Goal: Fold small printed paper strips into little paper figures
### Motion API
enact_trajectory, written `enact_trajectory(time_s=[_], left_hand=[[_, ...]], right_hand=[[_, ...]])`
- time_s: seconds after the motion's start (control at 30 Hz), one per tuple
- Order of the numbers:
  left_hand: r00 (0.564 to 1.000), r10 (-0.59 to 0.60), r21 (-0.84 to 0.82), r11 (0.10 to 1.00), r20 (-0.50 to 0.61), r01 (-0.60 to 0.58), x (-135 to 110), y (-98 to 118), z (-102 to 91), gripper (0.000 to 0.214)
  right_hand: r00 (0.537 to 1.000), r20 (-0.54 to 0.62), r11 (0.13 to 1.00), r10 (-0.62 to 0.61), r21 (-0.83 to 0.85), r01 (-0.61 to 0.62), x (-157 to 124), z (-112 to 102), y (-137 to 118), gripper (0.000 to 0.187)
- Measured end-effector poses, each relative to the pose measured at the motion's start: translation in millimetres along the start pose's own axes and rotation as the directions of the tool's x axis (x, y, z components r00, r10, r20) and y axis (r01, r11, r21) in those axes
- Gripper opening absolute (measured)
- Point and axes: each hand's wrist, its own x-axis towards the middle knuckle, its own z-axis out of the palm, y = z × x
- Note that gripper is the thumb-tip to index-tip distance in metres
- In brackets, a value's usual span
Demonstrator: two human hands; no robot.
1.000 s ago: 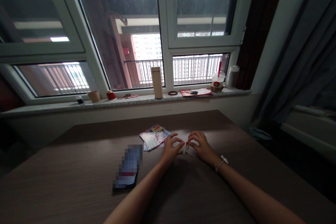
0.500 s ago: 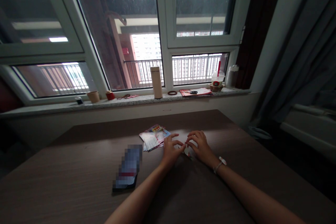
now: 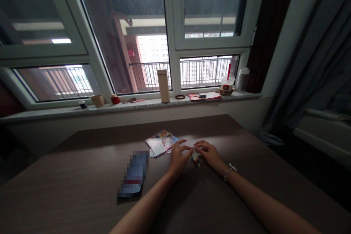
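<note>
A small piece of printed paper (image 3: pixel 195 157), pale with some colour at its lower end, is pinched at its top edge between both hands above the brown table (image 3: pixel 90 161). My left hand (image 3: pixel 178 157) closes thumb and index finger on the paper's left side, its other fingers loosely curled. From the right, my right hand (image 3: pixel 210 154) pinches the same upper edge, fingers bent over it. Whether the paper is folded is too small to tell. Just left of my left hand lies a pile of printed leaflets (image 3: pixel 160 144).
A phone (image 3: pixel 134 177), blurred out, lies left of my left forearm. On the windowsill (image 3: pixel 131 106) stand a tan flask (image 3: pixel 163 87), a paper cup (image 3: pixel 97 101), a red spool (image 3: pixel 115 99), a drink cup with a straw (image 3: pixel 227 83) and scissors (image 3: pixel 202 96) on red papers (image 3: pixel 212 96).
My right hand has lowered slightly and its fingers have flattened over the paper's top edge. More of the paper's printed lower end shows. My left hand has barely moved.
</note>
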Motion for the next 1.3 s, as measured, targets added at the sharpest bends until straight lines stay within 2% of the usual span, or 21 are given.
enact_trajectory(time_s=[0.17, 0.5, 0.77, 1.07, 1.3], left_hand=[[1.0, -0.006, -0.01, 1.0, 0.01, 0.007, -1.2, 3.0, -1.4, 0.003], [0.999, 0.013, -0.014, 1.0, 0.031, -0.013, 0.1, -1.3, 1.4, 0.003], [1.0, -0.014, -0.039, 0.999, 0.021, 0.015, -0.1, 1.1, -1.5, 0.004], [0.999, -0.046, -0.076, 0.996, -0.005, 0.046, 1.4, -1.1, -2.9, 0.005], [0.998, -0.056, -0.068, 0.996, -0.006, 0.055, 2.5, -3.3, -2.5, 0.006]], right_hand=[[0.999, -0.038, 1.0, 0.005, -0.011, -0.005, -1.2, 0.6, -5.3, 0.036], [0.999, -0.01, 0.998, 0.038, 0.047, -0.037, -2.5, 3.4, -8.2, 0.036], [0.996, -0.056, 0.996, 0.065, 0.067, -0.061, -1.3, 1.1, -7.2, 0.034], [0.996, -0.091, 0.998, -0.015, -0.063, 0.009, -3.1, 1.5, -7.7, 0.034], [0.998, -0.061, 0.999, 0.001, -0.054, -0.004, -3.8, 1.9, -8.8, 0.037]])
